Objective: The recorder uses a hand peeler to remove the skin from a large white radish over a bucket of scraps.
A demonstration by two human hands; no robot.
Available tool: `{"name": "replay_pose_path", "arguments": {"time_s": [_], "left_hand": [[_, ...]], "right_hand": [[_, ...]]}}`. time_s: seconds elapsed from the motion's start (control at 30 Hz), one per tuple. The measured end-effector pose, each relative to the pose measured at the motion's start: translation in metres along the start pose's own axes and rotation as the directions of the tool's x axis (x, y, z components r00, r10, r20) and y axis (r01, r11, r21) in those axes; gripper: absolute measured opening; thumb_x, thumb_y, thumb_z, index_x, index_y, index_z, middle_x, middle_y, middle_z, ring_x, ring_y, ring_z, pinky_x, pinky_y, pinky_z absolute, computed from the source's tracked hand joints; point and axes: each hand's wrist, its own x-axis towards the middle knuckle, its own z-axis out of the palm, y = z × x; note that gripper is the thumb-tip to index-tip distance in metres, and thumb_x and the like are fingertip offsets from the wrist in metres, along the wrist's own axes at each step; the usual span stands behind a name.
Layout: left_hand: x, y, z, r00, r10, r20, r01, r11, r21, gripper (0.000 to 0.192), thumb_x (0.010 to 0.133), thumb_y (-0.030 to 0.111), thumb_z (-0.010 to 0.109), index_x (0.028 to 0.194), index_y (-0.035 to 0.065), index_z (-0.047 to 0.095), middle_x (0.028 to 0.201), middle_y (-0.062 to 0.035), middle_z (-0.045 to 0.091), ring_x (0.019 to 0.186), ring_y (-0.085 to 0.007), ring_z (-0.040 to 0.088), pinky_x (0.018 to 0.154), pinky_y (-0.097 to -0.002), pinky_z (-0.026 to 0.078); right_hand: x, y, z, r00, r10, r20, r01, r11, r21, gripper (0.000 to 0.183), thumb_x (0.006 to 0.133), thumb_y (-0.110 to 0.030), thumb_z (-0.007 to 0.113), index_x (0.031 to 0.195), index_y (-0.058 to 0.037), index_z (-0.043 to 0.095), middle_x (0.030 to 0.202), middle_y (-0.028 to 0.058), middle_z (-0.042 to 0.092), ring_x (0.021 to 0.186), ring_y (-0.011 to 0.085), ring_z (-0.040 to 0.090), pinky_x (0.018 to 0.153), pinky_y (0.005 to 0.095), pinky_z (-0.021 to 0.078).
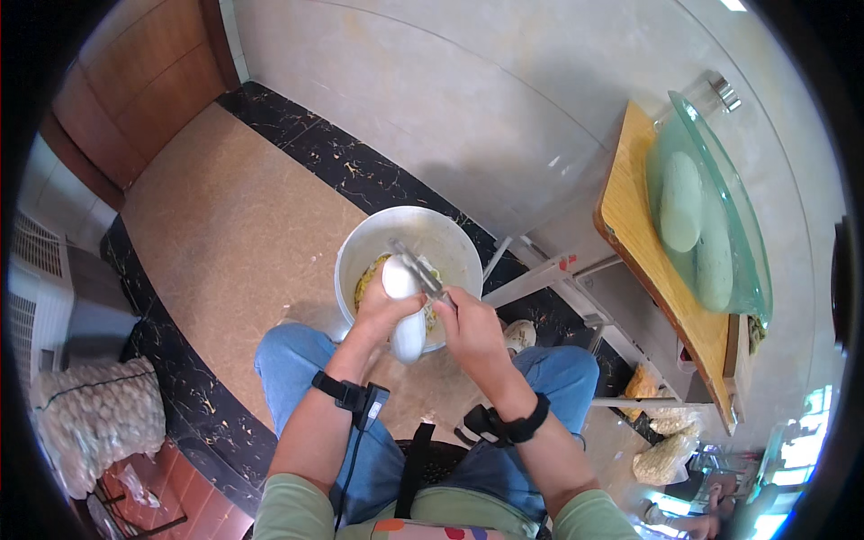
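Observation:
My left hand (383,305) grips a long, smooth white vegetable (409,337), perhaps a radish or peeled gourd, tilted over a white plastic bucket (349,233). In my right hand (472,324) is a metal peeler (420,270), its blade end lying along or just above the upper part of the vegetable. Yellow and pale scraps (368,275) lie inside the bucket, which stands on the floor between my knees. To the right, a green-tinted glass bowl (725,196) holds two similar pale vegetables (680,202).
The bowl stands on a wooden-topped table (628,202) against the wall, beside a glass jar (725,93). Its metal frame reaches near the bucket. A full mesh sack (101,412) sits at the left. Plastic bags of food (665,455) lie at the lower right. A brown door is at the upper left.

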Motion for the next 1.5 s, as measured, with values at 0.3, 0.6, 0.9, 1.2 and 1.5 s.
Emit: {"name": "replay_pose_path", "arguments": {"time_s": [0.3,0.6,0.9,1.2,1.5], "left_hand": [[-0.003,0.007,-0.004,0.971,-0.038,0.234,0.121,0.928,-0.353,0.042,0.079,0.019,0.065,0.115,0.0037,0.05,0.095,-0.0121,0.061,0.087,-0.0211,0.063,0.077,-0.0361,0.054],[0.003,-0.007,0.003,0.992,-0.087,0.093,0.127,0.734,-0.667,0.055,0.093,0.054,0.049,0.118,0.0051,0.053,0.098,-0.0113,0.061,0.089,-0.0239,0.062,0.081,-0.0383,0.052],[0.002,-0.006,0.011,0.954,-0.288,-0.087,0.234,0.892,-0.388,0.046,0.092,0.037,0.059,0.123,0.0058,0.046,0.095,-0.0122,0.061,0.075,-0.0214,0.063,0.064,-0.0376,0.056],[-0.006,0.009,0.014,0.99,-0.131,0.052,0.14,0.937,-0.318,0.044,0.087,0.013,0.065,0.121,0.0055,0.038,0.097,-0.0129,0.059,0.072,-0.021,0.065,0.063,-0.0346,0.057],[-0.003,0.001,0.004,0.96,-0.2,0.198,0.272,0.834,-0.479,0.047,0.086,0.02,0.062,0.124,0.0031,0.039,0.096,-0.0141,0.06,0.072,-0.0233,0.065,0.065,-0.0372,0.056]], "right_hand": [[0.002,0.06,0.002,0.979,0.165,0.117,-0.183,0.969,0.166,0.026,0.091,-0.027,0.061,0.083,-0.0019,0.059,0.062,0.0082,0.056,0.055,0.0193,0.053,0.052,0.0302,0.0408],[-0.026,0.037,0.015,0.876,0.283,0.391,-0.467,0.7,0.54,0.043,0.073,-0.035,0.082,0.089,-0.007,0.053,0.077,-0.0033,0.052,0.066,0.0057,0.046,0.057,0.0233,0.039],[-0.018,0.04,0.02,0.949,0.238,0.206,-0.31,0.823,0.476,0.039,0.072,-0.029,0.083,0.088,-0.0021,0.06,0.073,-0.0013,0.058,0.067,0.0067,0.051,0.06,0.0236,0.0421],[0.049,0.005,0.0,0.964,0.228,0.138,-0.264,0.75,0.606,0.03,0.084,-0.025,0.073,0.097,-0.0016,0.061,0.073,0.0007,0.062,0.063,0.0061,0.053,0.056,0.0226,0.042],[0.049,0.071,0.016,0.913,0.22,0.343,-0.31,0.922,0.232,0.03,0.085,-0.024,0.068,0.102,0.0001,0.061,0.073,0.0095,0.063,0.061,0.0165,0.057,0.057,0.0309,0.0449]]}}
